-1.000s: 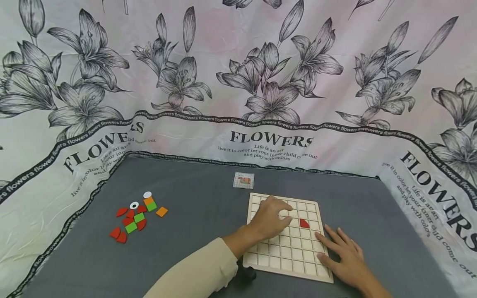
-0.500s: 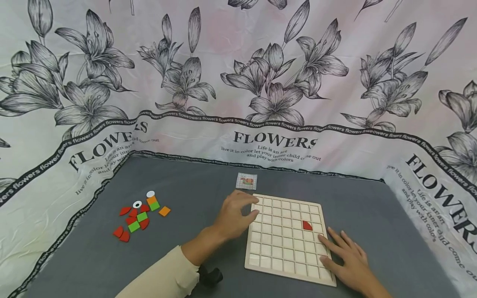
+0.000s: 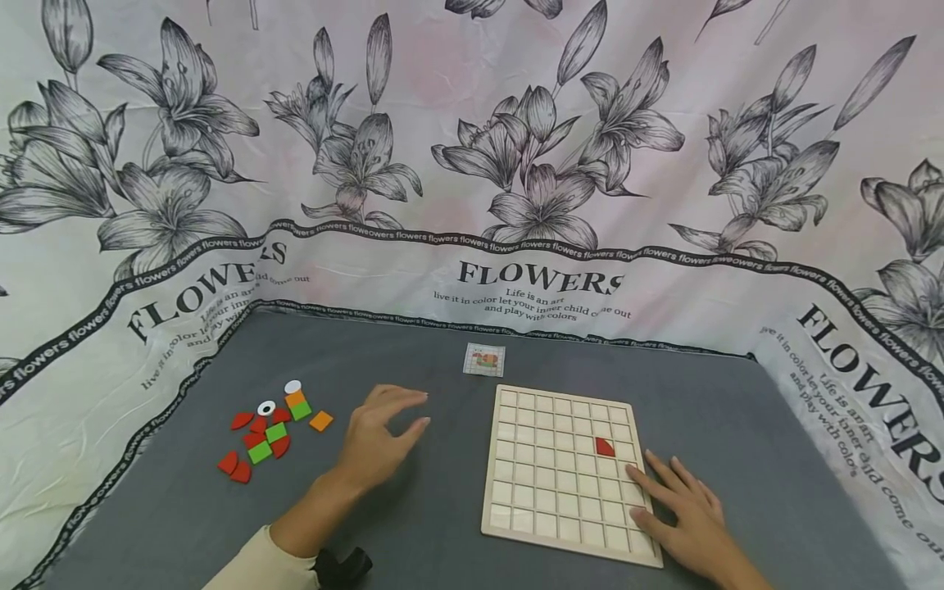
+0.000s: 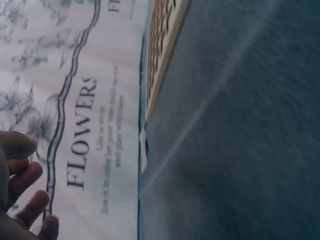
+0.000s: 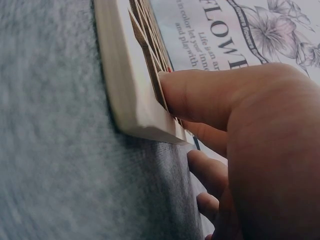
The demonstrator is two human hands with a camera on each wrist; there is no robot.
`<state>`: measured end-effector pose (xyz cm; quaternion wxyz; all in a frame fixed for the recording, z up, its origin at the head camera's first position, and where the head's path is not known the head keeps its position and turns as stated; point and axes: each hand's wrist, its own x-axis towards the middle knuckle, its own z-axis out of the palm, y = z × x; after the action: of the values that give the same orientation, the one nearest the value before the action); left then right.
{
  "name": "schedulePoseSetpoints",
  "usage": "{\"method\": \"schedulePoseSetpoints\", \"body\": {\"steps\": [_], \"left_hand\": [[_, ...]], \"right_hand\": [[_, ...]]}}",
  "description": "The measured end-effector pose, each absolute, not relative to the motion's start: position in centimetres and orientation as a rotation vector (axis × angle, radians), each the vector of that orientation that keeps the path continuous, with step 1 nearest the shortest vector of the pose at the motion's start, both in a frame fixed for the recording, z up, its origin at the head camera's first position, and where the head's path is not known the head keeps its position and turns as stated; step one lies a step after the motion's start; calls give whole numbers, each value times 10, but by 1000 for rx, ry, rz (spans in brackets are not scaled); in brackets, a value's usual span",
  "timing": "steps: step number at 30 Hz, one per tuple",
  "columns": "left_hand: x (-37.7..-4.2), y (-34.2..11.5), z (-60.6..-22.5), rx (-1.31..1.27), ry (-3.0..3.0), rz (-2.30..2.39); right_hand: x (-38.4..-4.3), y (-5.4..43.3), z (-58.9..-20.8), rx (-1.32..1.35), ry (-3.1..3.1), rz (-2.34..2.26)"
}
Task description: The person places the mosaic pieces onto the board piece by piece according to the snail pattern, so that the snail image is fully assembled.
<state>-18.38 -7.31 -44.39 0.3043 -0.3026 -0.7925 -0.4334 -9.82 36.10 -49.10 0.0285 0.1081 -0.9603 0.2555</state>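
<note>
A pale wooden grid board [image 3: 547, 482] lies on the grey table, with one red quarter-round tile [image 3: 605, 447] in a cell toward its right side. My right hand [image 3: 682, 510] rests at the board's right edge, thumb and index finger on the rim and the other fingers spread beside it. In the right wrist view the thumb [image 5: 200, 95] touches the board's frame [image 5: 125, 85]. My left hand [image 3: 378, 438] is over the table left of the board, thumb and fingers parted with nothing between them. The left wrist view also shows its loosely bent fingers [image 4: 30, 185].
Several loose tiles lie at the left: red quarter-rounds [image 3: 240, 470], green squares [image 3: 260, 451], orange squares [image 3: 320, 420] and white rounds [image 3: 292, 386], one with a black centre. A small picture card [image 3: 483, 360] lies behind the board. A flower-printed cloth [image 3: 546, 283] rises behind the table.
My left hand has moved left, from above the board to the table between the board and the loose tiles. The right hand has stayed at the board's edge.
</note>
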Motion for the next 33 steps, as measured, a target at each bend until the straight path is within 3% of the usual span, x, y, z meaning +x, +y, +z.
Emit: {"method": "schedulePoseSetpoints", "body": {"steps": [10,22,33], "left_hand": [[-178,-132,-454,-612,-2071,-1106],[-168,-199,-482,-182,-2031,-958],[-162,-222,-500,-3,-2299,-843]], "right_hand": [[-96,361,-492,337,-2969,772],[-99,358,-492,341,-2975,770],[-98,359,-493,352,-2947,775]]}}
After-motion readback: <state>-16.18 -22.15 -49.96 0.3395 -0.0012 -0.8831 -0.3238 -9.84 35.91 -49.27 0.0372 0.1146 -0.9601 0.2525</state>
